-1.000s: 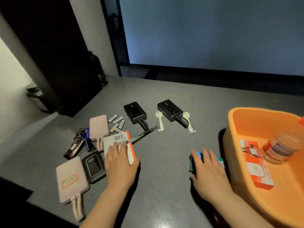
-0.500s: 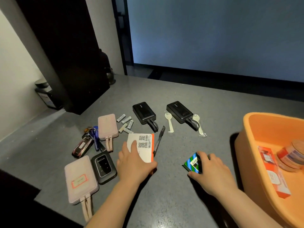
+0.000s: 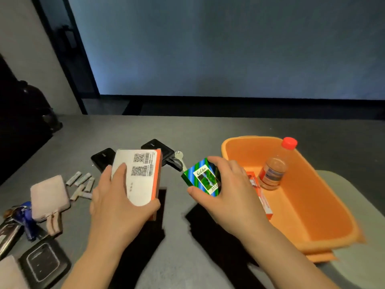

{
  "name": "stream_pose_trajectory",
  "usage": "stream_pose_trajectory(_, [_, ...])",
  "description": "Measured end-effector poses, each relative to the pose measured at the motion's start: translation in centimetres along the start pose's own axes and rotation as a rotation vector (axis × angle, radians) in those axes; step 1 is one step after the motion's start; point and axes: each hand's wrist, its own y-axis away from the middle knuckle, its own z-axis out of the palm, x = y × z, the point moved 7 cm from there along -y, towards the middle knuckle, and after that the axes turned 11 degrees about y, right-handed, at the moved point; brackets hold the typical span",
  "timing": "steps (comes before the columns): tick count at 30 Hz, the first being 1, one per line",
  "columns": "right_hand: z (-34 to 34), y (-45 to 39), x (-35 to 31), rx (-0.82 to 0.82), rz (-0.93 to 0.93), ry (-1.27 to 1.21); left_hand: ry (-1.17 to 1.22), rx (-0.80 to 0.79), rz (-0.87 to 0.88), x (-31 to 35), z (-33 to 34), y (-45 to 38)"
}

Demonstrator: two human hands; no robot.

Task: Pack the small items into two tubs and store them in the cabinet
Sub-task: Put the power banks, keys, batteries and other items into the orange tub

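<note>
Two black power banks (image 3: pixel 103 160) are partly hidden behind the white box (image 3: pixel 138 177), which is gripped in the left hand (image 3: pixel 120 205) above the table (image 3: pixel 177 247), long axis running away. The green packet (image 3: pixel 203 177), tilted, is pinched by the right hand (image 3: pixel 227 190) beside the orange tub (image 3: pixel 312 205); open tabletop is seen between the arms.

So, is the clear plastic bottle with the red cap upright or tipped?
Upright: the clear red-capped bottle stands inside the orange plastic tub, cap on top.

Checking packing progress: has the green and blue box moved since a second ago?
Yes. The right hand has lifted the green and blue box off the table toward the orange tub.
</note>
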Motion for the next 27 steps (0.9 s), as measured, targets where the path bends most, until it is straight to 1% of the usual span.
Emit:
stream_pose_trajectory(2, [-2.3,0.2,2.5,0.079,0.048,0.011,0.060,-0.051,0.075,2.6,2.2,0.6])
stream_pose_trajectory(4, [-4.0,0.4,5.9,0.117,0.137,0.048,0.096,-0.114,0.128,4.7,4.4,1.0])
stream_pose_trajectory(7, [-5.3,1.1,10.7,0.101,0.284,0.109,0.141,-0.192,0.175,7.1,7.2,1.3])
stream_pose_trajectory(9, [-5.5,1.6,13.1,0.080,0.350,0.107,0.178,-0.231,0.210,8.4,8.4,1.5])
stream_pose_trajectory(13, [-5.6,2.1,16.0,0.064,0.432,0.092,0.286,-0.328,0.268,11.9,10.8,1.2])
stream_pose_trajectory(17, [-6.5,2.3,17.6,0.129,0.485,0.108,0.362,-0.427,0.314,17.5,14.6,0.4])
stream_pose_trajectory(19, [-7.1,2.3,18.2,0.157,0.492,0.100,0.377,-0.479,0.284,19.2,17.1,0.2])
stream_pose_trajectory(20, [-7.3,2.4,18.4,0.165,0.496,0.088,0.342,-0.492,0.255,19.3,18.3,0.2])
stream_pose_trajectory(22, [-7.6,2.7,18.9,0.182,0.500,0.076,0.158,-0.475,0.232,18.7,20.1,0.3])
stream_pose_trajectory(24, [-7.7,3.1,19.2,0.201,0.503,0.080,0.001,-0.410,0.276,18.2,20.6,1.0])
stream_pose_trajectory(27, [-7.5,3.4,19.4,0.216,0.507,0.070,-0.088,-0.376,0.314,18.2,21.0,1.6])
